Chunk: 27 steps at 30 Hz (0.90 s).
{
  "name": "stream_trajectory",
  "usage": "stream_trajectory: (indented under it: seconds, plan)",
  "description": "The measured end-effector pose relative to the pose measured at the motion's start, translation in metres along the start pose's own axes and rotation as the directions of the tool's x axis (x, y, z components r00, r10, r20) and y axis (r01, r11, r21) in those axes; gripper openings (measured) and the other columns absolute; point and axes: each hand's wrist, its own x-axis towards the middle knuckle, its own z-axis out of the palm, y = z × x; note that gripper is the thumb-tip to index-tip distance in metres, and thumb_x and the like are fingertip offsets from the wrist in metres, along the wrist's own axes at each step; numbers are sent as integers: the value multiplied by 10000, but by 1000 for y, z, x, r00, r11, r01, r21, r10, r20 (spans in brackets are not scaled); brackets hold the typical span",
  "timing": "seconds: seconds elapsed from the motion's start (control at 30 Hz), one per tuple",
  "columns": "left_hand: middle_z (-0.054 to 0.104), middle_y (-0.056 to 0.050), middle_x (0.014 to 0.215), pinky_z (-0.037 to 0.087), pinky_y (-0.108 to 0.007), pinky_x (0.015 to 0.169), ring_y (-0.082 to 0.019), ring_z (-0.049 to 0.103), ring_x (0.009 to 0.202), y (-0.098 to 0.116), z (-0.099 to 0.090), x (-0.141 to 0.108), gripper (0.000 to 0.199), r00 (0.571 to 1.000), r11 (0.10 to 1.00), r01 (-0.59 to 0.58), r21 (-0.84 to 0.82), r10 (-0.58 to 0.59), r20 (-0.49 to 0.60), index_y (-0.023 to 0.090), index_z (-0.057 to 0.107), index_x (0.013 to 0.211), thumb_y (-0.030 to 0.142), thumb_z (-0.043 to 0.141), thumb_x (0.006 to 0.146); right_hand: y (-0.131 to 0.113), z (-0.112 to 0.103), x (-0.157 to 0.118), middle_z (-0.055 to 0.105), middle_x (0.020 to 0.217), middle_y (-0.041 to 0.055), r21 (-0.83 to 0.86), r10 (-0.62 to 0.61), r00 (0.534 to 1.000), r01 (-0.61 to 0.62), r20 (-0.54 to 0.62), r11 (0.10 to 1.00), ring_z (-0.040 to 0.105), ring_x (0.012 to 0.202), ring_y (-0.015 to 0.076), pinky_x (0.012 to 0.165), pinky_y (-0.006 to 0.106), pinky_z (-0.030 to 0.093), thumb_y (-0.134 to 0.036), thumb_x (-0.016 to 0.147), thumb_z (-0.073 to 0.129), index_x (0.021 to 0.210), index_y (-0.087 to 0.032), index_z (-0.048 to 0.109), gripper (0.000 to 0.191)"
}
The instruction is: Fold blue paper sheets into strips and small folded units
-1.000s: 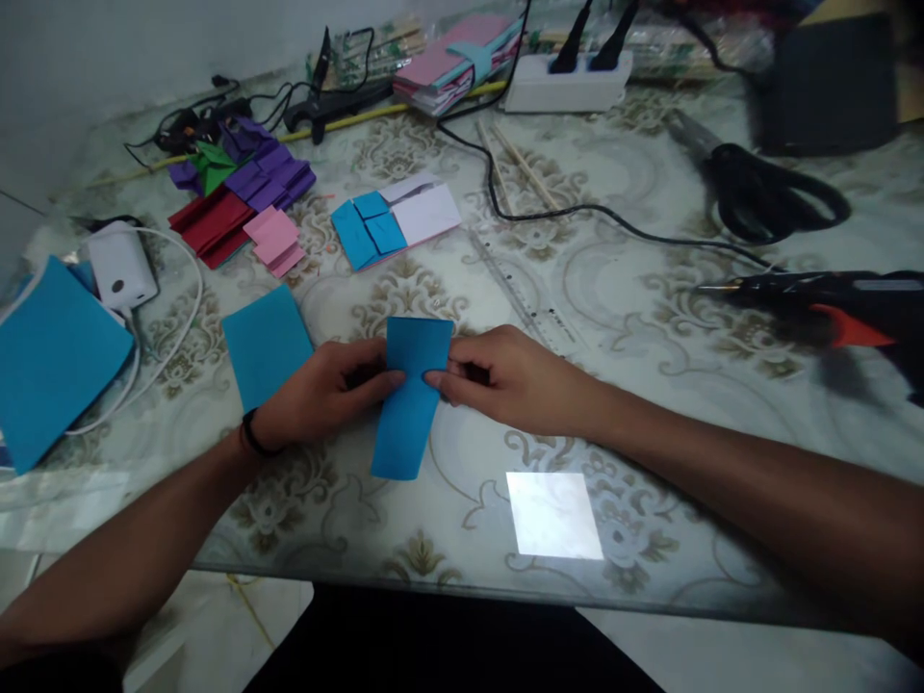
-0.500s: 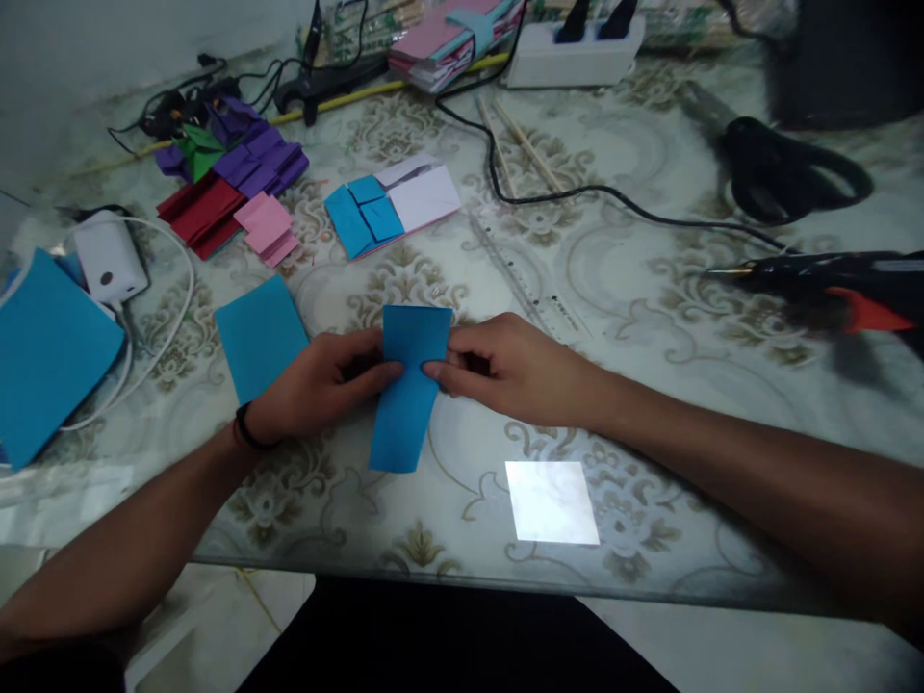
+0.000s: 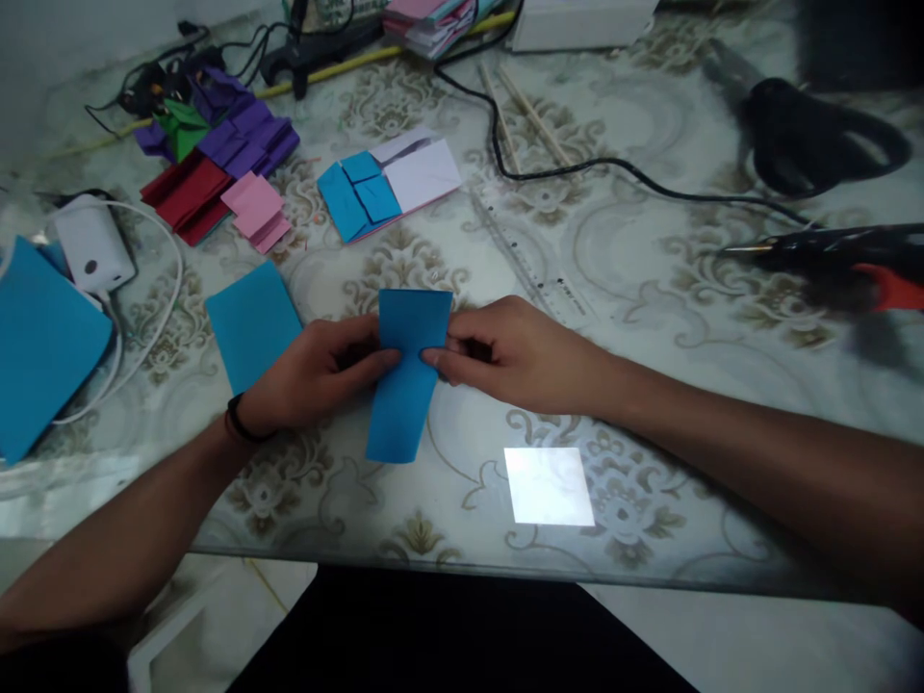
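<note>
Between my two hands is a narrow strip of blue paper [image 3: 408, 409], bent across its middle where my thumbs press on it. My left hand [image 3: 310, 375] pinches its left edge, thumb in front and fingers behind. On the opposite edge, my right hand [image 3: 505, 356] grips it the same way. The fingertips behind the paper are hidden. A second blue paper piece [image 3: 252, 318] lies flat on the table, partly behind my left hand. Farther back rests a folded blue and white paper piece [image 3: 390, 188].
Folded purple paper [image 3: 249, 140], red paper [image 3: 186, 197] and pink paper [image 3: 256, 207] lie at the back left. A white device with a cable [image 3: 93, 245] is beside a large blue sheet [image 3: 47, 346]. A clear ruler [image 3: 526, 260], scissors [image 3: 808, 140] and a soldering-iron-like tool [image 3: 830, 245] lie to the right.
The whole view has shifted slightly, so the table things sit a little higher in the picture. My hands keep the same hold on the blue paper strip.
</note>
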Motion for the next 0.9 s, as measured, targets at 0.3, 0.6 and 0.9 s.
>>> stream_trajectory:
  seconds: [0.3,0.6,0.9]
  plan:
    - [768,-23,1001,560,-285,780,-189,690,900,-4,0,1,257,996,997,-76,-27,78,49,212,743,1095,429,626,1023,0,-1,0,470,558,-62,-20,-5,1000,6,4,1000,401,510,57,550,255,277,-318,985,595,670,-184,489,358]
    - [786,-30,1014,581,-280,793,-199,714,919,-5,0,1,251,995,996,-93,0,93,36,225,752,1115,428,648,1011,0,-1,0,465,556,-71,-30,-10,1000,10,-5,999,399,503,55,534,239,272,-326,973,602,668,-180,496,354]
    - [770,-21,944,556,-277,735,-183,694,844,-4,0,1,225,993,993,-119,13,119,26,212,742,1043,412,645,1012,-1,0,1,463,542,-75,-49,-28,999,27,-19,998,399,488,49,526,232,278,-300,964,615,653,-178,492,356]
